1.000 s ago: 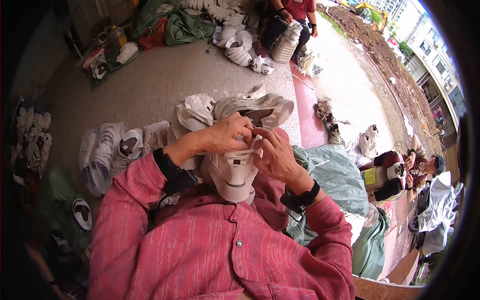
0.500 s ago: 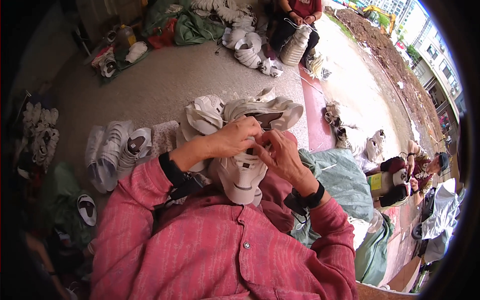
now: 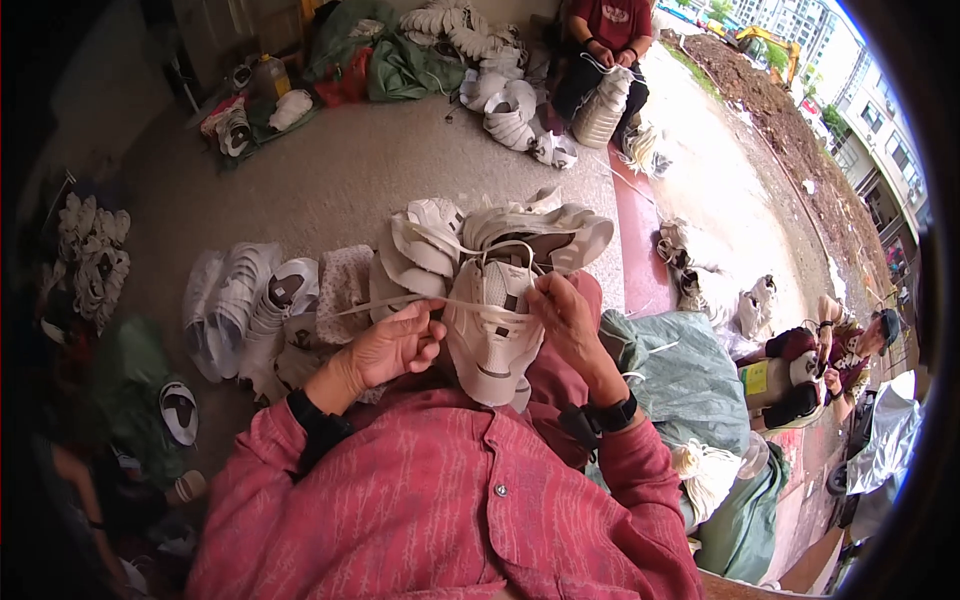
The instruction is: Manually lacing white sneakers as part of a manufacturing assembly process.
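Note:
A cream sneaker (image 3: 482,352) rests on my lap, its toe toward me. A pale shoelace (image 3: 372,306) runs across its upper and out past its left side. Left of the sneaker, my left hand (image 3: 395,345) pinches this lace between thumb and forefinger, the other fingers curled. Against the sneaker's right side, my right hand (image 3: 566,322) is closed at the eyelet edge, where the lace ends up at the fingertips. Just beyond the sneaker, another lace loops up over its tongue. More cream sneakers (image 3: 415,250) are bunched behind it on my lap.
Stacked sneakers (image 3: 240,300) stand on the floor at my left. A green sack (image 3: 685,370) bulges at my right. One person (image 3: 610,40) sits far ahead handling shoes and laces; another (image 3: 850,345) sits at the right. Further shoe piles (image 3: 510,110) lie on the floor.
My hands were together over the sneaker's opening. Now the left has drawn back and left, stretching the lace across, while the right has shifted slightly to the right side. The view has tilted slightly.

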{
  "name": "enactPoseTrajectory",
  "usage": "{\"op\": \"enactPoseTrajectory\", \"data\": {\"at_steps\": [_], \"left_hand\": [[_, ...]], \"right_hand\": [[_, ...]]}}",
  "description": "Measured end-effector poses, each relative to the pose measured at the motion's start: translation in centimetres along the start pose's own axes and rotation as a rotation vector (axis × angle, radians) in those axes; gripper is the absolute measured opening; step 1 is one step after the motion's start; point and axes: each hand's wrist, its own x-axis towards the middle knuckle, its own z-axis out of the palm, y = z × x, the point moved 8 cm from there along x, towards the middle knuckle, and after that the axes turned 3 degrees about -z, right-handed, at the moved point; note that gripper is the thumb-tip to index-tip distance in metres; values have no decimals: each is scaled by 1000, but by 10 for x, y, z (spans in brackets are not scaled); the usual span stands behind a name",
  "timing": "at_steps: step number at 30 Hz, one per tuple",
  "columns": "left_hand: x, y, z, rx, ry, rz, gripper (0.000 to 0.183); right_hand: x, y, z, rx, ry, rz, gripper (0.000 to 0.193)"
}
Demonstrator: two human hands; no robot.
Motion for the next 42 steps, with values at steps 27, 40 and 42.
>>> {"op": "enactPoseTrajectory", "data": {"at_steps": [27, 40, 42], "left_hand": [[18, 36, 5, 800, 199, -141, 28], [16, 132, 91, 2248, 236, 1270, 7], [17, 158, 33, 1403, 479, 956, 22]], "right_hand": [[13, -3, 3, 326, -433, 67, 14], [8, -5, -1, 330, -438, -63, 12], [7, -8, -1, 419, -449, -68, 11]]}}
